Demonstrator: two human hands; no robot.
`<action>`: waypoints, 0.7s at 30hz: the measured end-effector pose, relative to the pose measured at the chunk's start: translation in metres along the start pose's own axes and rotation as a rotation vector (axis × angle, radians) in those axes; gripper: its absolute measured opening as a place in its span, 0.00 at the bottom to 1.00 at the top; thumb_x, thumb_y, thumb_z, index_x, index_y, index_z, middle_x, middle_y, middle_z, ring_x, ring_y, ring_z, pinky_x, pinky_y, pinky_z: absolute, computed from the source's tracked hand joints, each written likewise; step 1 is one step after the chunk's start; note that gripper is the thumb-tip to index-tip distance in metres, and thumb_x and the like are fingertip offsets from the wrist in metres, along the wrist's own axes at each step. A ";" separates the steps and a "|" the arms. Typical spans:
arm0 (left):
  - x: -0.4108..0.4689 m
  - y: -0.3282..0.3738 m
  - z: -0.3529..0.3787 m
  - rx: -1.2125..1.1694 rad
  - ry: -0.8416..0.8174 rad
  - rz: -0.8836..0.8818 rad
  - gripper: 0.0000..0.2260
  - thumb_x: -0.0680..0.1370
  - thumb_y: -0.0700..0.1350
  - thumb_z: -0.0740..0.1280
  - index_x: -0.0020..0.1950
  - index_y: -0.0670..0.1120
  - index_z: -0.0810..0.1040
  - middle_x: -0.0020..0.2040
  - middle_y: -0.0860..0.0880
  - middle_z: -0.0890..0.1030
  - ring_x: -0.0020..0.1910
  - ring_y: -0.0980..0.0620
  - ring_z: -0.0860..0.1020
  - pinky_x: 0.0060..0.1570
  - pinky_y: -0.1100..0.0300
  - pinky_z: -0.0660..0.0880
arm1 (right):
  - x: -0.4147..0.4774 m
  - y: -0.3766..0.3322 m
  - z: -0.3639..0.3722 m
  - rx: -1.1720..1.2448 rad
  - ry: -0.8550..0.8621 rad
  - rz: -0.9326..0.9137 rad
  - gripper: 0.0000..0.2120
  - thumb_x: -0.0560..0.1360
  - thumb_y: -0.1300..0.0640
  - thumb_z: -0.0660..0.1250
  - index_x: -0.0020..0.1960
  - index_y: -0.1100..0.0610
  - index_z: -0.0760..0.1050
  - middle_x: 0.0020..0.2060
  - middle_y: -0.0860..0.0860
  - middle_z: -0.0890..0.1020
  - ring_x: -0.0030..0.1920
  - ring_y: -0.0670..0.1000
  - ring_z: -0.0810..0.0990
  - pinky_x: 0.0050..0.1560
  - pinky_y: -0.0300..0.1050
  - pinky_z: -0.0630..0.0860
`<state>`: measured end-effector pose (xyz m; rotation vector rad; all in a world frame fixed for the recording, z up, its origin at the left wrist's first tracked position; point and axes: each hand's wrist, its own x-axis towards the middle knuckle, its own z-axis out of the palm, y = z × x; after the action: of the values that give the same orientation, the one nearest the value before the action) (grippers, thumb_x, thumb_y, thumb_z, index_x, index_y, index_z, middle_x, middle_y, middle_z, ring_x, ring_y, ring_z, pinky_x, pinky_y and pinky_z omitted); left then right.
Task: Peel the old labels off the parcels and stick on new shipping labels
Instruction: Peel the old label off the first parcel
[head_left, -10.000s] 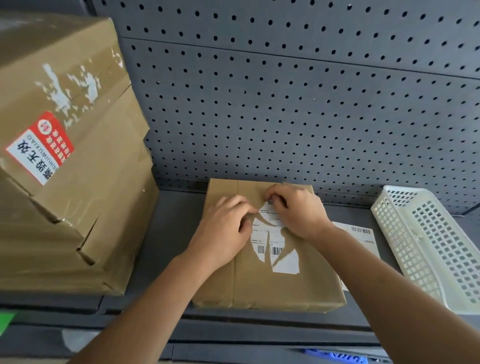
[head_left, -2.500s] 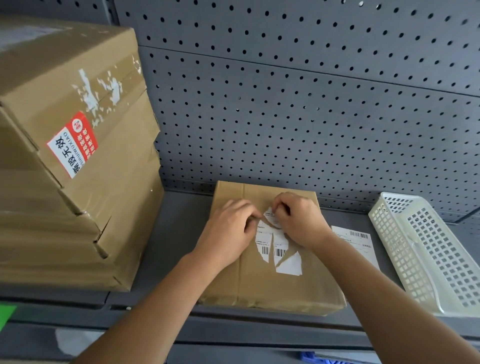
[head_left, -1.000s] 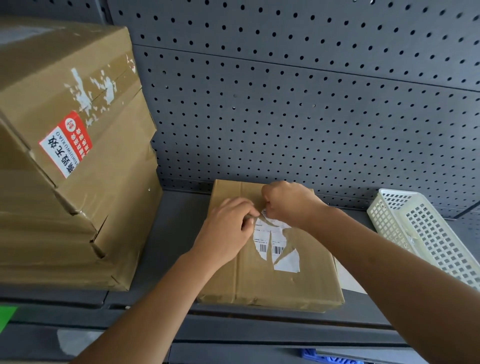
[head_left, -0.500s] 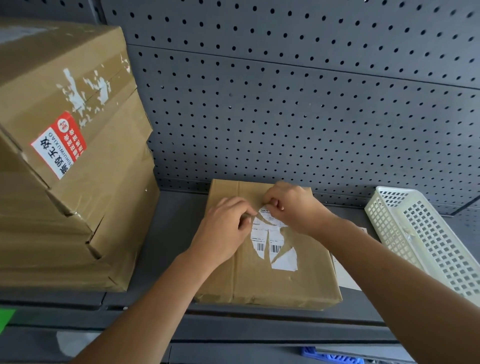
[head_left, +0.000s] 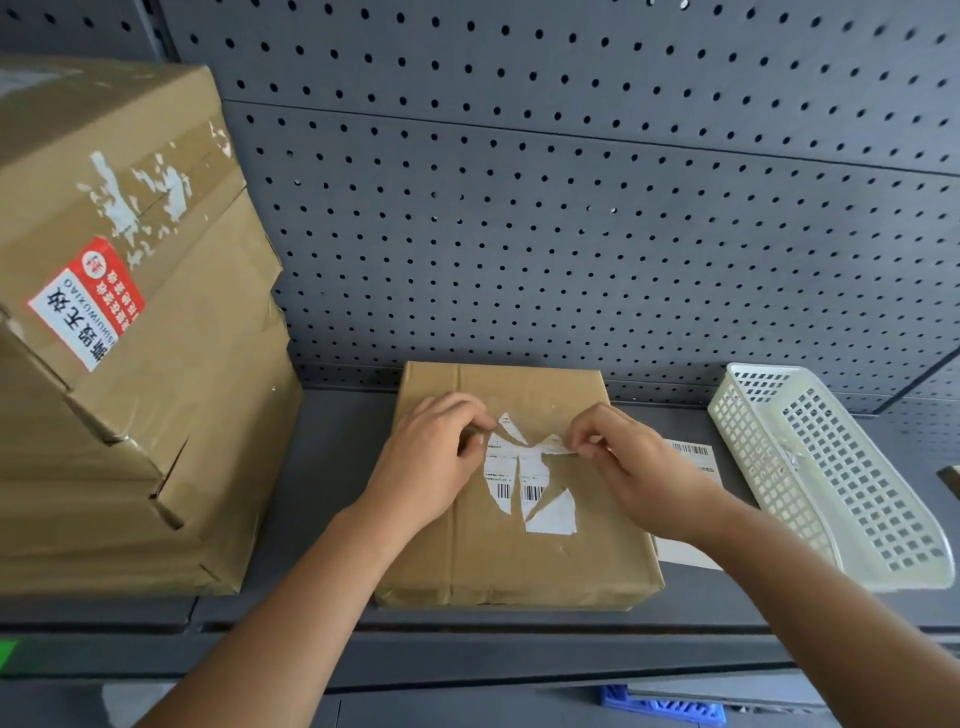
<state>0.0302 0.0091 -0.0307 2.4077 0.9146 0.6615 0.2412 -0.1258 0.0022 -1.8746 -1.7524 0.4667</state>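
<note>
- Old label (head_left: 524, 486): torn and partly peeled, with barcoded remnants stuck to the brown parcel (head_left: 519, 564), which lies flat on the grey shelf (head_left: 322, 467).
- Right hand (head_left: 636, 470) pinches a lifted strip; left hand (head_left: 431, 467) pinches the label's upper-left edge.
- Remaining: finish peeling, then apply the new shipping label (head_left: 693, 460), just right of the parcel.
- Clearance: stacked cartons (head_left: 130, 415) left, white basket (head_left: 831, 493) right, front open.

Two hands: the left hand (head_left: 431, 467) and the right hand (head_left: 639, 478). One small brown parcel (head_left: 519, 561) with one torn label (head_left: 550, 519) on it. One white basket (head_left: 831, 483). One loose label sheet (head_left: 693, 457). One red sticker (head_left: 85, 304) on the pile of big boxes (head_left: 156, 441) (too jumbled to count).
</note>
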 end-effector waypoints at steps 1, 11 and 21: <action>0.000 0.000 0.000 0.000 -0.001 -0.002 0.07 0.81 0.45 0.65 0.56 0.54 0.80 0.59 0.64 0.76 0.60 0.62 0.70 0.56 0.64 0.66 | -0.007 0.001 -0.002 0.029 0.020 0.005 0.08 0.81 0.66 0.59 0.50 0.53 0.71 0.50 0.44 0.79 0.53 0.46 0.76 0.52 0.37 0.71; -0.001 -0.002 0.000 -0.001 -0.017 -0.025 0.07 0.81 0.47 0.64 0.56 0.55 0.80 0.59 0.65 0.74 0.63 0.62 0.70 0.57 0.61 0.70 | -0.053 0.035 -0.075 0.712 0.525 0.318 0.04 0.83 0.67 0.58 0.50 0.62 0.70 0.43 0.59 0.81 0.45 0.58 0.85 0.45 0.50 0.84; 0.001 0.003 0.001 0.051 -0.015 -0.014 0.06 0.81 0.46 0.64 0.56 0.54 0.80 0.59 0.66 0.74 0.63 0.61 0.69 0.54 0.59 0.68 | -0.081 0.132 -0.113 0.273 0.649 0.688 0.04 0.78 0.62 0.70 0.52 0.59 0.78 0.44 0.54 0.84 0.33 0.49 0.85 0.36 0.38 0.78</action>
<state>0.0326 0.0072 -0.0296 2.4458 0.9525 0.6217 0.4050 -0.2249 0.0068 -2.0710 -0.5825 0.2650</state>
